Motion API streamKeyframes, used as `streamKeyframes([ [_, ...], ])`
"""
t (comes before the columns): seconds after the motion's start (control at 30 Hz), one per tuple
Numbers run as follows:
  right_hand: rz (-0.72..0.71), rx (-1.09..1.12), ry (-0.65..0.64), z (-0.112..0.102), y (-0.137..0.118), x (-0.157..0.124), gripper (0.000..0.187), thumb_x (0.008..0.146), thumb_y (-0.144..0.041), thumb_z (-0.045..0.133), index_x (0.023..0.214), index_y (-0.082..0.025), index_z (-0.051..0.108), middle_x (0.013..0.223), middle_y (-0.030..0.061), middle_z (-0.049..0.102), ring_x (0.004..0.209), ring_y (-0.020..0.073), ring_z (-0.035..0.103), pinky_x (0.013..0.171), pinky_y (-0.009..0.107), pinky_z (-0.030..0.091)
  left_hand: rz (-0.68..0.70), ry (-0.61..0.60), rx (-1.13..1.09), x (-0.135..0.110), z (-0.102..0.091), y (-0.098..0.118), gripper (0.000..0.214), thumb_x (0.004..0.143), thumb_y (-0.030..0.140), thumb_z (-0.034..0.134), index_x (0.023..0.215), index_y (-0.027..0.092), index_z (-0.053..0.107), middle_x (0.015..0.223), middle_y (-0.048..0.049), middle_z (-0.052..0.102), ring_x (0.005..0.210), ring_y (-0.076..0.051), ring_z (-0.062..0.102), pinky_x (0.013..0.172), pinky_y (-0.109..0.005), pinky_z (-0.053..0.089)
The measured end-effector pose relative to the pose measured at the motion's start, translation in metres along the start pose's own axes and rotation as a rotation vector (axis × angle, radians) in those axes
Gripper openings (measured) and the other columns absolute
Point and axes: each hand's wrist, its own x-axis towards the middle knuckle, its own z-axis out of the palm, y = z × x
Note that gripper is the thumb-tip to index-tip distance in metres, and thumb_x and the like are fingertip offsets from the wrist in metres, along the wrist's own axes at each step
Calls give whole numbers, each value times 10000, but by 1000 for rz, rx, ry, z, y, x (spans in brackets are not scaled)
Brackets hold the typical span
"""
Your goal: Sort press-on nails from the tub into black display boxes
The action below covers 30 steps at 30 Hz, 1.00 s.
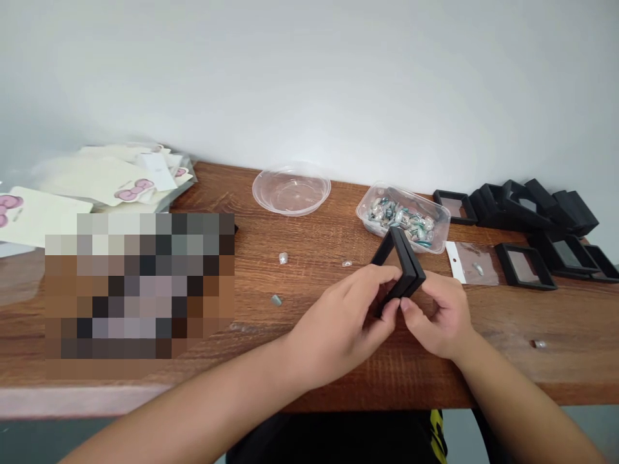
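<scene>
Pinching the black frame (409, 264), your left hand (343, 316) has its thumb at the bottom corner and its forefinger reaching over the near side; its other fingers curl out of sight. Your right hand (441, 316) meets it at the same corner, thumb tip pressed against the lower edge, forefinger bent behind the frame, where you cannot tell its exact contact. The frame stands tilted above the table (309, 241), between both hands, with a narrow gap showing between its two layers.

Just behind it, you have a clear tub (443, 237) full of shiny pale and teal pieces. Left of the frame, a small pearly piece (347, 263), a whitish piece (283, 258) and a grey-green piece (276, 300) lie loose. Beyond your right hand rest a clear packet (476, 265) with a white strip, and another little piece (538, 344) near the table's front.

Farther out, more black frames (541, 200) crowd the right, a round clear dish (291, 207) sits toward the wall (309, 77), and cards (91, 177) with pink bow shapes pile up at left.
</scene>
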Motion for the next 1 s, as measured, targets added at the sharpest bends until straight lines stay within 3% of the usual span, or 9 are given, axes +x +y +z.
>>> streamKeyframes([
  [0.17, 34, -22, 66, 1, -3, 1, 122, 781, -130, 559, 802, -208, 650, 712, -9, 731, 581, 147, 661, 569, 251, 540, 55, -91, -21, 3, -3, -2, 380, 947, 75, 538, 1290, 212, 449, 1196, -40, 646, 1092, -151, 626, 967, -262, 501],
  [0.4, 76, -40, 70, 4, -4, -1, 96, 806, -134, 562, 799, -208, 623, 679, -14, 709, 586, 149, 676, 546, 237, 535, 94, -24, 7, 0, 1, -6, 431, 939, 28, 538, 1312, 212, 428, 1193, -40, 645, 1093, -141, 623, 967, -243, 508],
  [0.53, 73, -33, 58, 3, -5, -2, 78, 808, -142, 570, 790, -208, 608, 638, -23, 673, 577, 145, 667, 524, 227, 509, 27, -34, -48, 0, -2, -3, 407, 933, 63, 568, 1291, 226, 463, 1122, -24, 654, 1004, -141, 641, 915, -260, 528],
  [0.67, 70, 3, 63, -4, -4, -4, 88, 822, -146, 560, 773, -213, 589, 631, -22, 643, 535, 132, 620, 512, 238, 501, -105, 0, -334, 7, -9, 3, 363, 914, 81, 583, 1242, 222, 516, 1063, -12, 663, 933, -124, 658, 872, -249, 553],
  [0.83, 206, 377, 155, -12, 0, -5, 126, 907, -272, 556, 800, -211, 581, 613, -13, 560, 522, 141, 550, 597, 331, 595, -201, 215, -491, 15, -23, 7, 351, 829, 62, 634, 1152, 194, 591, 1010, -5, 676, 841, -94, 629, 813, -203, 554],
  [1.0, 339, 745, 153, -21, -3, 3, 209, 892, -381, 619, 765, -220, 582, 555, -32, 536, 474, 138, 506, 588, 367, 608, -299, 304, -655, 21, -38, 4, 322, 750, 78, 665, 1053, 188, 651, 849, 18, 668, 755, -102, 618, 663, -188, 532],
])
